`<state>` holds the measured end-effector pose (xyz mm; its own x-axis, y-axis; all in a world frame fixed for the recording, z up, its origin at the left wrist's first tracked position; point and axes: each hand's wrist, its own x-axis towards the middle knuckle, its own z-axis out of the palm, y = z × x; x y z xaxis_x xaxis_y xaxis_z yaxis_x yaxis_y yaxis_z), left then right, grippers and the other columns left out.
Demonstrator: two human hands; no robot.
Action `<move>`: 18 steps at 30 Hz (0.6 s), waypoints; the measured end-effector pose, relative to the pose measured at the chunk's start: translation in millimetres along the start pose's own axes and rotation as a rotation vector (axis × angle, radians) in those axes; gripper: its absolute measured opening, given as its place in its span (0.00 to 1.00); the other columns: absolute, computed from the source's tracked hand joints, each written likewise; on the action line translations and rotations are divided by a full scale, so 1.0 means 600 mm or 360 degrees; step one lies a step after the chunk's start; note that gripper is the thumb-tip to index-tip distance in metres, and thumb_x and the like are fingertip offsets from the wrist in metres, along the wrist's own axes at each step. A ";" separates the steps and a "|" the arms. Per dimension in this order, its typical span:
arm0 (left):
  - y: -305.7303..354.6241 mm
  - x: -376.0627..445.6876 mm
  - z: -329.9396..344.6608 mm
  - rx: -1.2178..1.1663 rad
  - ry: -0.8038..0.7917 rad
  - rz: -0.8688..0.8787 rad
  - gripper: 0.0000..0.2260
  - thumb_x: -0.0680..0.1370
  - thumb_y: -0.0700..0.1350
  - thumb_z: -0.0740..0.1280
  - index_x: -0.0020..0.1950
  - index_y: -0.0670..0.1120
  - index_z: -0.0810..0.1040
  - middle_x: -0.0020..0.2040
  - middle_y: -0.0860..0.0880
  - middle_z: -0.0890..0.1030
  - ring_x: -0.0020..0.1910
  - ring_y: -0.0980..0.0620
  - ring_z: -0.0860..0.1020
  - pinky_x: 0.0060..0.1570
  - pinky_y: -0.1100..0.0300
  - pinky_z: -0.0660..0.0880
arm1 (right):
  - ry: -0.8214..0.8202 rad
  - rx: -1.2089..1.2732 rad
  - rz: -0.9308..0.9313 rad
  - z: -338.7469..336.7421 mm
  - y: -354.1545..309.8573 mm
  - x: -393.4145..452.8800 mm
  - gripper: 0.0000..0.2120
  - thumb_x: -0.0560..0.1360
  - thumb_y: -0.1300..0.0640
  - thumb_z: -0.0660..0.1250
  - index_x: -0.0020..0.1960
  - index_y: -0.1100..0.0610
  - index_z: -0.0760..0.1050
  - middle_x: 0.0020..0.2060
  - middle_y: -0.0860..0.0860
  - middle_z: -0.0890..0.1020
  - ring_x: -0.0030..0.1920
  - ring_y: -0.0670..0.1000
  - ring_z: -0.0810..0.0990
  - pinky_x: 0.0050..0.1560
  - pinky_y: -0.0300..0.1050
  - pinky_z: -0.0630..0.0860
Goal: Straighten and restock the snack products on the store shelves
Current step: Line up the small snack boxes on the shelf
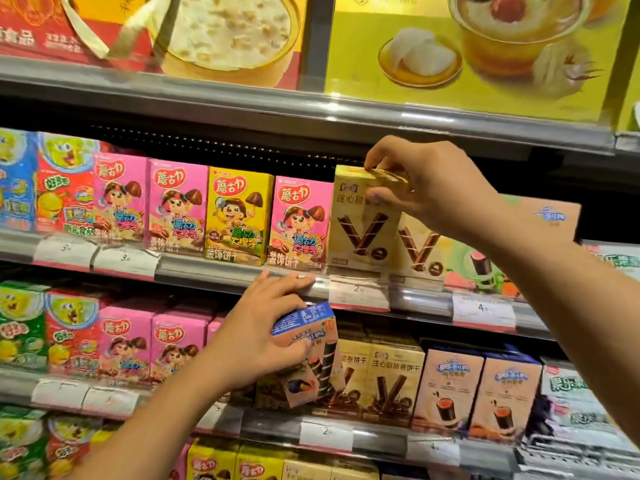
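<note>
Your right hand (420,181) pinches the top of a cream wafer-roll box (360,220) standing on the middle shelf (221,268), just right of a pink mushroom-biscuit box (300,221) — fingers curled over its upper edge. Your left hand (258,329) grips a blue-topped roll-biscuit box (313,355), tilted, held in front of the lower shelf's row — near matching boxes (476,386) further right. White price tags (358,292) line the shelf rails.

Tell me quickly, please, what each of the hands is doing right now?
Left hand: closed, holding a tilted blue-topped box.
Right hand: closed, gripping the top of a cream box.
</note>
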<state>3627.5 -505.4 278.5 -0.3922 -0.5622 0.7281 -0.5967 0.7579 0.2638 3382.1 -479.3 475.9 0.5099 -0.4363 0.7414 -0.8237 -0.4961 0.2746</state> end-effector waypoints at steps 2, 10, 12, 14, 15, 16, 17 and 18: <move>-0.001 0.000 0.002 -0.0004 0.0012 0.0011 0.15 0.70 0.61 0.67 0.52 0.56 0.81 0.73 0.64 0.69 0.75 0.68 0.60 0.76 0.65 0.38 | 0.0005 -0.0092 0.0013 0.000 0.007 0.005 0.19 0.75 0.43 0.70 0.63 0.47 0.71 0.52 0.51 0.82 0.50 0.54 0.79 0.48 0.52 0.78; -0.004 -0.002 0.010 0.0021 0.0040 0.0027 0.13 0.70 0.59 0.68 0.50 0.54 0.81 0.73 0.64 0.69 0.75 0.65 0.61 0.78 0.62 0.39 | -0.0261 -0.0043 0.0134 0.011 0.023 0.013 0.16 0.76 0.41 0.69 0.61 0.46 0.75 0.53 0.50 0.78 0.53 0.52 0.75 0.48 0.48 0.71; -0.003 -0.002 0.010 0.0018 0.0037 0.0026 0.13 0.70 0.60 0.68 0.50 0.55 0.80 0.73 0.65 0.69 0.75 0.65 0.61 0.79 0.60 0.41 | -0.0400 -0.0162 0.0132 0.006 0.028 0.016 0.22 0.78 0.40 0.66 0.69 0.46 0.74 0.67 0.49 0.77 0.67 0.54 0.70 0.61 0.55 0.73; -0.004 -0.001 0.010 0.0022 0.0038 0.0023 0.13 0.70 0.60 0.67 0.50 0.55 0.81 0.73 0.64 0.69 0.75 0.65 0.61 0.79 0.57 0.41 | -0.0631 -0.0285 0.0148 0.007 0.031 0.013 0.32 0.77 0.37 0.66 0.78 0.46 0.65 0.78 0.49 0.65 0.78 0.56 0.60 0.73 0.61 0.66; -0.003 -0.001 0.010 0.0027 0.0035 0.0021 0.14 0.70 0.60 0.67 0.50 0.55 0.81 0.73 0.64 0.69 0.75 0.65 0.61 0.79 0.57 0.42 | -0.0707 -0.0283 0.0169 0.011 0.030 0.008 0.37 0.76 0.36 0.66 0.80 0.46 0.58 0.80 0.49 0.60 0.79 0.56 0.56 0.76 0.61 0.61; -0.003 -0.001 0.011 0.0031 0.0031 0.0019 0.14 0.70 0.60 0.67 0.50 0.55 0.81 0.73 0.64 0.69 0.75 0.66 0.60 0.79 0.57 0.41 | -0.0720 -0.0267 0.0173 0.017 0.030 0.001 0.40 0.76 0.36 0.67 0.82 0.45 0.53 0.81 0.50 0.57 0.80 0.56 0.54 0.78 0.58 0.58; -0.002 -0.002 0.011 0.0035 0.0030 0.0017 0.14 0.70 0.60 0.67 0.50 0.55 0.81 0.73 0.64 0.69 0.75 0.66 0.60 0.79 0.57 0.41 | -0.0659 -0.0248 0.0152 0.022 0.028 -0.011 0.42 0.76 0.37 0.67 0.82 0.44 0.50 0.81 0.51 0.57 0.80 0.55 0.54 0.79 0.55 0.57; -0.002 -0.002 0.011 0.0036 0.0031 0.0014 0.14 0.70 0.60 0.67 0.50 0.55 0.81 0.73 0.64 0.69 0.75 0.66 0.60 0.79 0.57 0.41 | -0.0545 -0.0226 0.0116 0.025 0.024 -0.024 0.40 0.76 0.39 0.67 0.82 0.44 0.52 0.81 0.51 0.59 0.80 0.55 0.56 0.78 0.53 0.57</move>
<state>3623.9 -507.7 273.0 -0.3839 -0.5487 0.7426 -0.6091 0.7550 0.2429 3366.3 -491.7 459.8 0.4824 -0.7041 0.5210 -0.8747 -0.3559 0.3289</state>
